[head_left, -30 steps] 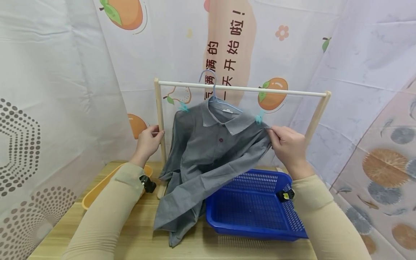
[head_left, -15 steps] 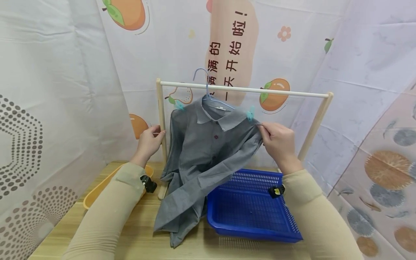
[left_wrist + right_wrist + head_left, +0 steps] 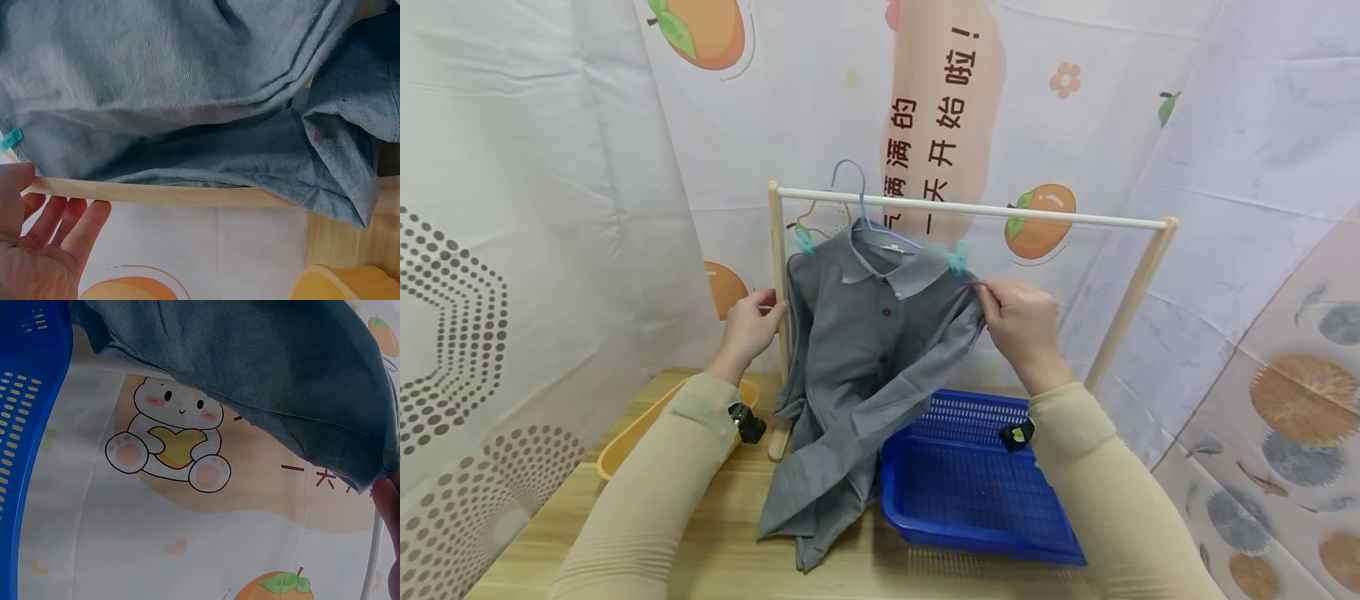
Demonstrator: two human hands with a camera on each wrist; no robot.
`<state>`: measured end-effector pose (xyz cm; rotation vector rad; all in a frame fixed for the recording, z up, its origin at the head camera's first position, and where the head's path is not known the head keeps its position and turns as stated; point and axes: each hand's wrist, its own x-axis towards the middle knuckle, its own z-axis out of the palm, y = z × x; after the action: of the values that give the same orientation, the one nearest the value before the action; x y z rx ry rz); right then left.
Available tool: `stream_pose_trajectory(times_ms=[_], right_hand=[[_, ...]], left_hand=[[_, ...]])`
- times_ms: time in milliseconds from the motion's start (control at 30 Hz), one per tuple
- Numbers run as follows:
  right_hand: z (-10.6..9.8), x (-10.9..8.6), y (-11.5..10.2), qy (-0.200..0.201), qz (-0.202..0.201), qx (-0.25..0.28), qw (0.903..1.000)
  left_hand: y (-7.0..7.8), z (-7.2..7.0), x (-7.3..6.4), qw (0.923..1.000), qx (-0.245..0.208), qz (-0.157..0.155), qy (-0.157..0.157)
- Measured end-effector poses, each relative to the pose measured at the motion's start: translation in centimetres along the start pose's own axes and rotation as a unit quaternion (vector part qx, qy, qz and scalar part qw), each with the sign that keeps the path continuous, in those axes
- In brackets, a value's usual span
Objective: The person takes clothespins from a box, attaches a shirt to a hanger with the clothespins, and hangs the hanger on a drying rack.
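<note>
A grey long-sleeved shirt (image 3: 850, 367) hangs on a light-blue hanger (image 3: 850, 167) hooked over the white bar (image 3: 1000, 210) of a wooden clothes rack. Two turquoise clothespins, a left clothespin (image 3: 806, 240) and a right clothespin (image 3: 957, 257), sit at its shoulders. My left hand (image 3: 752, 327) holds the rack's left post (image 3: 169, 192), thumb on one side and fingertips on the other. With curled fingers my right hand (image 3: 1024, 329) pinches the shirt's shoulder just outside the right clothespin. In the right wrist view, only a sliver of the hand shows beside the cloth.
A blue mesh basket (image 3: 985, 546) stands on the wooden table (image 3: 715, 550), partly behind the shirt's sleeve. Left of the rack is an orange tray (image 3: 625, 442), mostly behind my left forearm. Printed curtains (image 3: 1097, 150) enclose the table. The right post (image 3: 1131, 300) rises behind my right arm.
The hanger and shirt have slid left along the bar, toward the left post. My right hand has moved left with the shoulder, while my left hand stays on the post.
</note>
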<state>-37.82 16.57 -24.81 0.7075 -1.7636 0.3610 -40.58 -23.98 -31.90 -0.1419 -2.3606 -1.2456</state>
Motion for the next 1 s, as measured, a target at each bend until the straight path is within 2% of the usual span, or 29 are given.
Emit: stream_pose_trajectory(times_ms=[467, 1000], right_hand=[[2.4, 1.2, -2.0, 0.001, -0.007, 0.032, 0.9995], [2.5, 0.9, -2.5, -0.011, -0.005, 0.034, 0.9994]], left_hand=[[-0.3, -0.1, 0.2, 1.0000, 0.004, 0.004, 0.000], [0.0, 0.1, 0.0, 1.0000, -0.001, 0.001, -0.005]])
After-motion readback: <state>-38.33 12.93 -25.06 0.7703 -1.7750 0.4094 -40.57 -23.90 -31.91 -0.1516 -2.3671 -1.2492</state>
